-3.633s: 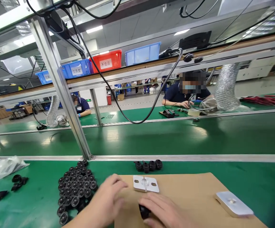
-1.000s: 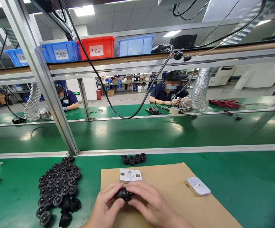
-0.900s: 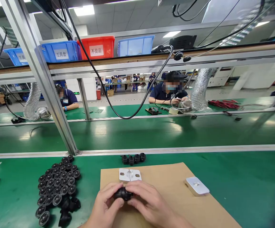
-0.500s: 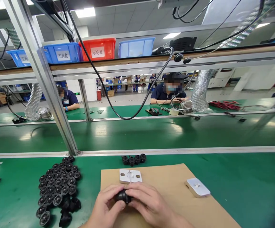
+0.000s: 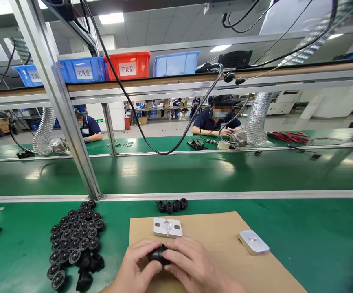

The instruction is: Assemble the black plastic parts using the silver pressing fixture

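Between both hands is a small rounded black plastic part, held just above the cardboard sheet. My left hand grips its left side with thumb and fingers. My right hand pinches the right side, its fingers covering much of the part. A short black nub shows on top. Just beyond the hands lies a silver metal block with two slots and a round recess. Off to the right, a second silver block with a small raised knob rests on the cardboard.
Many round black parts stand clustered on the green table at left. Several more black parts line up behind the cardboard. A metal post rises at left. A black cable hangs in front. Two co-workers sit across the bench.
The fingers of my right hand have shifted slightly on the black part, and its top nub now shows. Both hands stay in nearly the same place.
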Demonstrator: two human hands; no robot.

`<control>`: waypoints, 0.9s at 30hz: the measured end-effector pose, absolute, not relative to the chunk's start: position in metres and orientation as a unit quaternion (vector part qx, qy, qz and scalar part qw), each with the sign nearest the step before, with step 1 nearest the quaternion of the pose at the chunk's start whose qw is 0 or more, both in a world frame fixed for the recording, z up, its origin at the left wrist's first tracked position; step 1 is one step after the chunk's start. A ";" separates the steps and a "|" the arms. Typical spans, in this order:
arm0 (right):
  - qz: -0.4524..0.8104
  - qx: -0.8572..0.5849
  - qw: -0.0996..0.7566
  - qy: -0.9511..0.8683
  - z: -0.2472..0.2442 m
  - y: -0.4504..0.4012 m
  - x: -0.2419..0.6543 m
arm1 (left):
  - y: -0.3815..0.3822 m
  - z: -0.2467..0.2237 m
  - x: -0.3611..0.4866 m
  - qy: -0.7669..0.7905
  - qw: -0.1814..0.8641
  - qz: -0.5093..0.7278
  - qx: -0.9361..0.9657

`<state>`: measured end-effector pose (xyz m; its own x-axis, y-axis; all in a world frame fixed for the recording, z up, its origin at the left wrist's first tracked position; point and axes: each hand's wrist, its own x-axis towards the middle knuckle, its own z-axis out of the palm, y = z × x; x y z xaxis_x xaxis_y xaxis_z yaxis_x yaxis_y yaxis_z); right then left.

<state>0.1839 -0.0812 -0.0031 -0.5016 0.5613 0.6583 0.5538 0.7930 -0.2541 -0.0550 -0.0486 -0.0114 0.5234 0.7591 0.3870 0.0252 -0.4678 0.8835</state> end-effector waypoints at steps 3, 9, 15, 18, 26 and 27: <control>0.039 -0.338 0.396 -0.853 -0.006 -0.082 0.183 | -0.048 -0.010 -0.055 0.256 0.428 0.424 0.756; 0.007 -0.312 0.385 -0.868 -0.001 -0.081 0.183 | -0.047 -0.019 -0.057 0.289 0.438 0.406 0.748; 0.019 -0.316 0.399 -0.860 -0.001 -0.082 0.184 | -0.048 -0.014 -0.056 0.272 0.414 0.422 0.759; 0.075 -0.335 0.427 -0.837 -0.003 -0.083 0.183 | -0.048 -0.006 -0.053 0.226 0.388 0.448 0.773; 0.112 -0.409 0.375 -0.824 -0.006 -0.088 0.178 | -0.047 -0.008 -0.053 0.216 0.361 0.447 0.790; 0.107 -0.418 0.372 -0.822 -0.006 -0.087 0.178 | -0.047 -0.009 -0.053 0.214 0.359 0.448 0.790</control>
